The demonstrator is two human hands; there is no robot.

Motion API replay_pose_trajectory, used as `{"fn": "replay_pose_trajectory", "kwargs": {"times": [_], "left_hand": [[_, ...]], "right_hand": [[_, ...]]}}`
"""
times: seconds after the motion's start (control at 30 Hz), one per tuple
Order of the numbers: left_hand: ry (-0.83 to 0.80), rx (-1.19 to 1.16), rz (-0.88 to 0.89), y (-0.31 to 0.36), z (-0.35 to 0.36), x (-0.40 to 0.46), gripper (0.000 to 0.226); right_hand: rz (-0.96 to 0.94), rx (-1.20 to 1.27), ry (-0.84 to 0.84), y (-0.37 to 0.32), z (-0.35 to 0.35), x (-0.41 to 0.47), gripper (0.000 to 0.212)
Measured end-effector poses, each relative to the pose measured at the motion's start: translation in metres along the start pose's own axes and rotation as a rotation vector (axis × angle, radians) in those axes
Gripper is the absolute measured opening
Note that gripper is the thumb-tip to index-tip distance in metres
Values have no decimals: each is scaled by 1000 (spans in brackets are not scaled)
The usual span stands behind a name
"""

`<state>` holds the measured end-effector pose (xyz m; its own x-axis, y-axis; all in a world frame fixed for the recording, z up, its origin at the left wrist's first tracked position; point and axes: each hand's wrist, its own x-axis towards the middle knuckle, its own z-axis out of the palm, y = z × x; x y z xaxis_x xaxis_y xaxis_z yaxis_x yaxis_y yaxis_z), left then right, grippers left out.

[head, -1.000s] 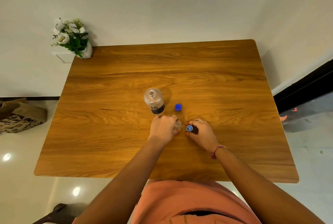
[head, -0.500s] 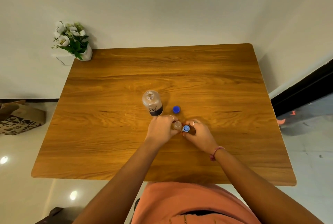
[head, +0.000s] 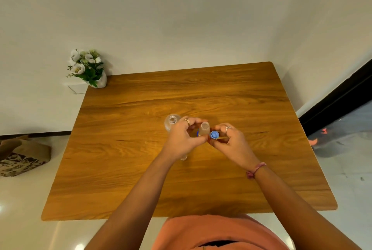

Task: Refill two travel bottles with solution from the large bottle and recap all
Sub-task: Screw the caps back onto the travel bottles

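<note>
The left hand [head: 182, 139] curls round an uncapped travel bottle [head: 204, 128] raised above the table [head: 141, 179]. The right hand [head: 231, 143] pinches a blue cap [head: 214, 134] just beside its neck. The large bottle [head: 171, 122] stands open behind the left hand, well in from every table edge.

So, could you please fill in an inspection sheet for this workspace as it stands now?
Surface: brown wooden table, bare grain showing.
Job's things: large clear plastic bottle uncapped, upright; small clear travel bottle open; small blue round cap beside its mouth.
Clutter: nothing seen.
Grips: left hand holds the travel bottle; right hand pinches the blue cap.
Cables: nothing seen.
Surroundings: white flowers in a white pot, patterned brown paper bag on the floor.
</note>
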<state>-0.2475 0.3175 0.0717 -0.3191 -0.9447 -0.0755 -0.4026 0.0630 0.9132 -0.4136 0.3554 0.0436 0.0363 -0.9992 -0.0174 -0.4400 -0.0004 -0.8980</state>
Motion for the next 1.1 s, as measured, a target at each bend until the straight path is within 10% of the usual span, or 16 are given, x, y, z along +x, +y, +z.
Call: {"fn": "replay_pose_trajectory", "kwargs": {"times": [0.4,1.1], "left_hand": [[82,-223,66,63,-69,6,44],[260,-507,405,202,-170,47,41]], "right_hand": [[-21,144,118,-98,-42,31,48],[-432,266,33,-306,-109,108,29]]}}
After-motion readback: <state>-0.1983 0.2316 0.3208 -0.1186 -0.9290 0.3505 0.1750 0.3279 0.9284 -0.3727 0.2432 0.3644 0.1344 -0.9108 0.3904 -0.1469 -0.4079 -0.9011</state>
